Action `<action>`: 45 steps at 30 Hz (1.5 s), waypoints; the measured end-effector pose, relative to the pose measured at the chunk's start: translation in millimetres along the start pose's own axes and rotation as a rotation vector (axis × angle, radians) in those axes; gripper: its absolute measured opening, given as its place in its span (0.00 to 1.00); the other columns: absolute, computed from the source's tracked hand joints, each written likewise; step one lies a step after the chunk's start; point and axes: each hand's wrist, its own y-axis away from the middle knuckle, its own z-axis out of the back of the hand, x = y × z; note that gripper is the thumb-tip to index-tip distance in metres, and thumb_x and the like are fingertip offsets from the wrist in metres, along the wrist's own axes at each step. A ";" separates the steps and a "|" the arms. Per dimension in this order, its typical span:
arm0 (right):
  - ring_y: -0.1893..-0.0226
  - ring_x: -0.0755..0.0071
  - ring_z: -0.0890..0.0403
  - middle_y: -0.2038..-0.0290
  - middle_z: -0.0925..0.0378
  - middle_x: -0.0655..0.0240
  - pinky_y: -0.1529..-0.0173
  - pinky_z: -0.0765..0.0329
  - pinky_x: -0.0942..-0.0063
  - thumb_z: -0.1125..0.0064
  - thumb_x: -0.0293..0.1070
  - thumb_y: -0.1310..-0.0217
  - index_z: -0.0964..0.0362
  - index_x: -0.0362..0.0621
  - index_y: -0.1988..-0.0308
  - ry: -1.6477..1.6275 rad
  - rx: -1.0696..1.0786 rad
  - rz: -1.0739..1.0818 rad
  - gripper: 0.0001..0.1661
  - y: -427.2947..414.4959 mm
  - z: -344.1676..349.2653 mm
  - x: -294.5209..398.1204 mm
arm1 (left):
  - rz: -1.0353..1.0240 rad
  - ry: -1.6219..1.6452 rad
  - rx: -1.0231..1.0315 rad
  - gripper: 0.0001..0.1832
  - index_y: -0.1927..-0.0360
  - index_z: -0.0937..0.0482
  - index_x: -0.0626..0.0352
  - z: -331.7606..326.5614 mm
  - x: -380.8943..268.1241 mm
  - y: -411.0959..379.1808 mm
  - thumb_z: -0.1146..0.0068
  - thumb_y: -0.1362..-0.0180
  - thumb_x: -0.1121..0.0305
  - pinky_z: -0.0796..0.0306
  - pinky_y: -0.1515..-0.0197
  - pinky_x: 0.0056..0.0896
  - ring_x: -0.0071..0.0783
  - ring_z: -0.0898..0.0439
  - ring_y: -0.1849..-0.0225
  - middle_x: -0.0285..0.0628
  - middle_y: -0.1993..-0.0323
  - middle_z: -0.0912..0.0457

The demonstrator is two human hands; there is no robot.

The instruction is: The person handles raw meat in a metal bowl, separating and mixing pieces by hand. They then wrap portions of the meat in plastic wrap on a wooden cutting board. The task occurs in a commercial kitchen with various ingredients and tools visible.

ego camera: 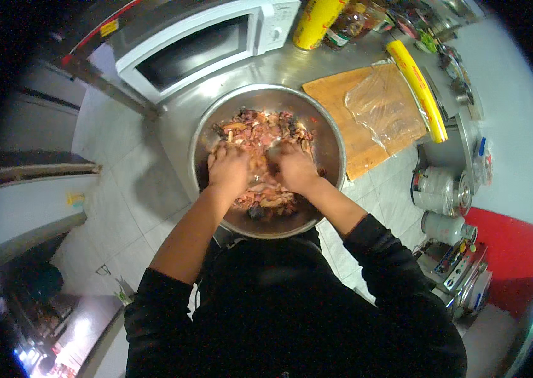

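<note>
A large round stainless steel bowl [337,160] sits before me at the front edge of the metal counter. Inside it lies a mixture of chopped reddish meat [266,130] with dark pieces and paler yellowish strips. My left hand [227,167] presses down into the left side of the mixture, fingertips pointing away from me and partly buried. On the right side my right hand [294,165] also touches the meat; its fingers are blurred and partly hidden. Whether either hand grips any pieces cannot be made out.
A wooden cutting board [325,101] lies right of the bowl, with crumpled clear plastic film [380,104] on it. Beside it rests a yellow cling film box [417,90]. Behind stand a white microwave [195,47], a yellow cylinder [316,23] and a dark bottle [346,26].
</note>
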 end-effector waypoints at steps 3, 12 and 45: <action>0.46 0.49 0.27 0.50 0.24 0.57 0.41 0.29 0.55 0.40 0.31 0.51 0.21 0.50 0.53 -0.027 -0.050 -0.025 0.21 13.4 -3.8 -25.2 | -0.239 0.156 0.254 0.17 0.51 0.19 0.47 11.9 5.6 12.5 0.46 0.46 0.69 0.35 0.42 0.53 0.47 0.30 0.39 0.44 0.50 0.23; 0.61 0.47 0.20 0.66 0.20 0.54 0.53 0.24 0.57 0.42 0.28 0.52 0.22 0.42 0.68 -0.267 0.044 -0.186 0.07 32.5 4.9 -48.6 | -0.298 0.602 0.110 0.18 0.62 0.21 0.60 61.6 13.1 32.0 0.30 0.57 0.65 0.27 0.56 0.44 0.50 0.20 0.60 0.49 0.69 0.19; 0.66 0.81 0.24 0.61 0.24 0.74 0.63 0.25 0.79 0.40 0.23 0.40 0.26 0.42 0.59 -1.188 0.144 -0.061 0.08 62.7 -27.9 1.2 | 0.482 1.854 0.137 0.12 0.51 0.25 0.61 26.5 -6.1 53.8 0.44 0.37 0.74 0.24 0.58 0.27 0.31 0.16 0.57 0.43 0.59 0.16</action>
